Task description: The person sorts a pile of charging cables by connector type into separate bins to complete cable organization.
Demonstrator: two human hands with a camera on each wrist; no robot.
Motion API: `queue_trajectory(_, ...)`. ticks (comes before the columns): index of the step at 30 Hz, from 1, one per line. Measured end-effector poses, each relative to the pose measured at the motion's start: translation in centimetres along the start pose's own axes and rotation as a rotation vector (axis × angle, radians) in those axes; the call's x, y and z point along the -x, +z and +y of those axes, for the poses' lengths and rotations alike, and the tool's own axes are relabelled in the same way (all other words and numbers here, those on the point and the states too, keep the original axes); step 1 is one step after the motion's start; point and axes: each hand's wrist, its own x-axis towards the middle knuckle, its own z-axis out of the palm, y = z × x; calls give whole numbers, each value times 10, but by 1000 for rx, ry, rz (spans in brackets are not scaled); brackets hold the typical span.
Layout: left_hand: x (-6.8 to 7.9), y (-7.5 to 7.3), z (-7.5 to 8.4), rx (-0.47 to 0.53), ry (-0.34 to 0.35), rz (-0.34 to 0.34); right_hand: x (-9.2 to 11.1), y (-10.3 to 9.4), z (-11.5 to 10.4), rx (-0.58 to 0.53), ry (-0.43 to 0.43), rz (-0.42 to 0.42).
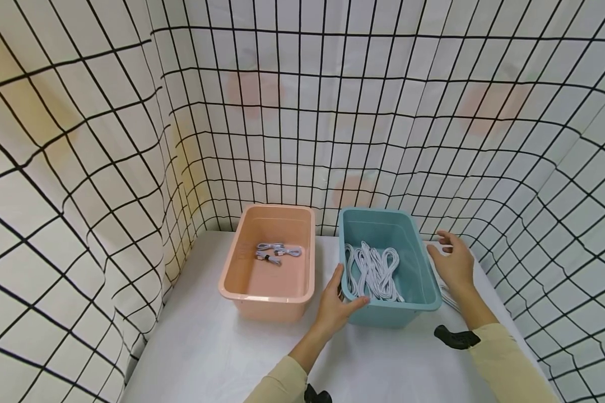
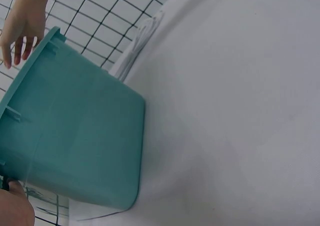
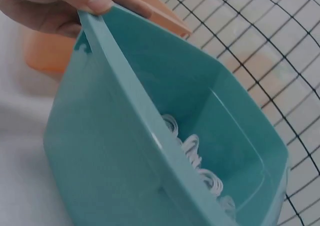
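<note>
My left hand grips the near left corner of a teal plastic bin, thumb at the front rim and fingers along the left side. Inside the bin lie several coiled white cables, seen also as white loops in the right wrist view. By the bin's right rim hovers my right hand, its fingers loosely bent with nothing visible between them. The left wrist view shows those right fingers hanging beyond the rim. More white cable lies on the table beside the bin, partly under my right hand.
A peach plastic bin stands to the left with a few short, bundled cables on its floor. Both bins sit on a white-covered table. Black wire mesh encloses the back and both sides.
</note>
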Motion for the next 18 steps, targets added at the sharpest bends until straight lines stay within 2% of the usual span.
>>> queue_trajectory(6, 0, 1, 0, -13, 7, -3, 1, -10, 40, 56, -80, -22)
queue_trajectory(12, -1, 1, 1, -32, 6, 6, 7, -20, 78, 91, -62, -32)
queue_trajectory(18, 0, 1, 2, -44, -16, 13, 15, -27, 98, 116, -55, -37)
